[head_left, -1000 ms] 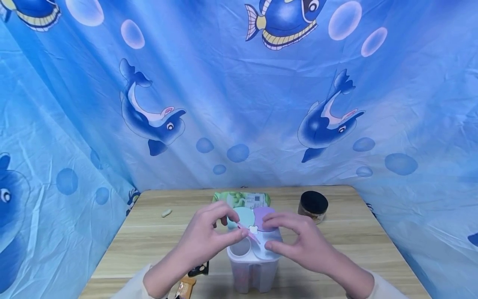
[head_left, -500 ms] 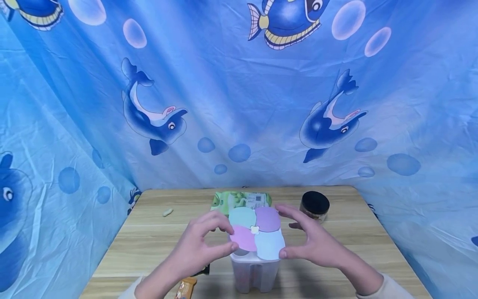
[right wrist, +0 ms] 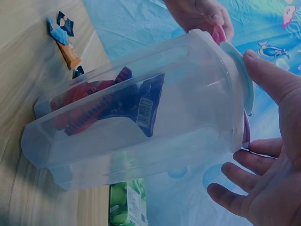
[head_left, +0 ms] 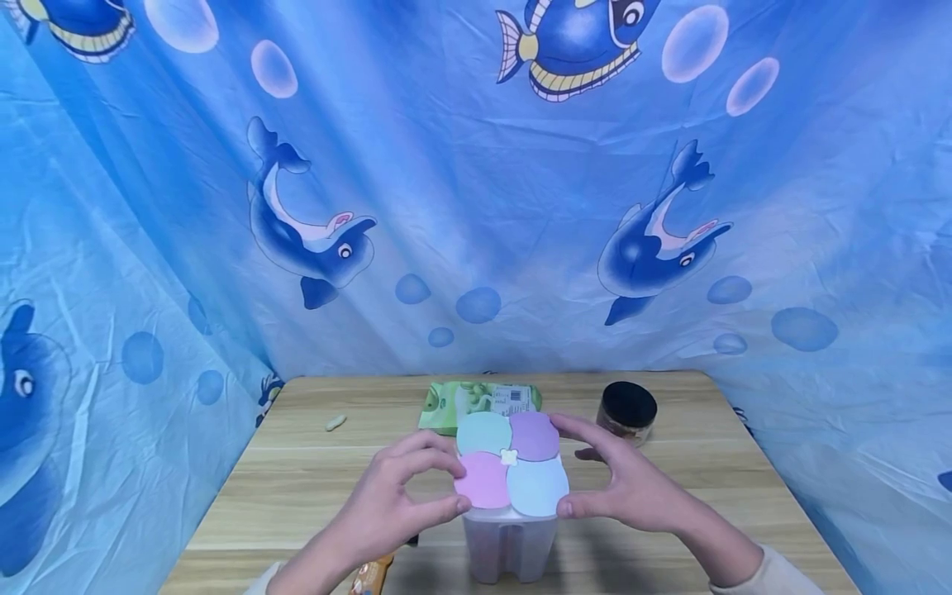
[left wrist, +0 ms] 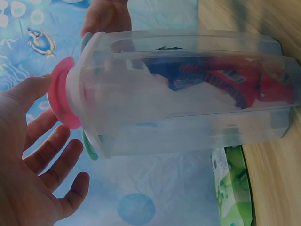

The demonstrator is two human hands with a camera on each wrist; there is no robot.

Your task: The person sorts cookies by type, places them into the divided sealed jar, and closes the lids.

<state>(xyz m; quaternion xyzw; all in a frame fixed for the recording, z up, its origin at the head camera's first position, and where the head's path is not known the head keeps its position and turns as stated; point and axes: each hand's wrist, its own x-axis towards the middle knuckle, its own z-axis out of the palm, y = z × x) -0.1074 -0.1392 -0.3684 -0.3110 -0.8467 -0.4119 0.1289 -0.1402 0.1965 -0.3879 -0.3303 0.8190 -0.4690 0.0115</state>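
Note:
A tall translucent storage container stands upright on the table, topped by a pink lid, a mint lid, a purple lid and a pale blue lid. My left hand holds the pink lid by its edge between thumb and index finger; its other fingers spread away in the left wrist view. At the opposite side, my right hand has its thumb at the pale blue lid's edge and its index finger at the purple one. Red and dark blue wrapped packets lie inside the container.
Behind the container lies a green bag. A black-lidded jar stands to the right. An orange wrapped snack is near the front left, and a small pale piece lies further back.
My left hand has brought the pink lid from a tilted position down flat over the container's front left opening. My right hand has moved outward to the right edges of the lids.

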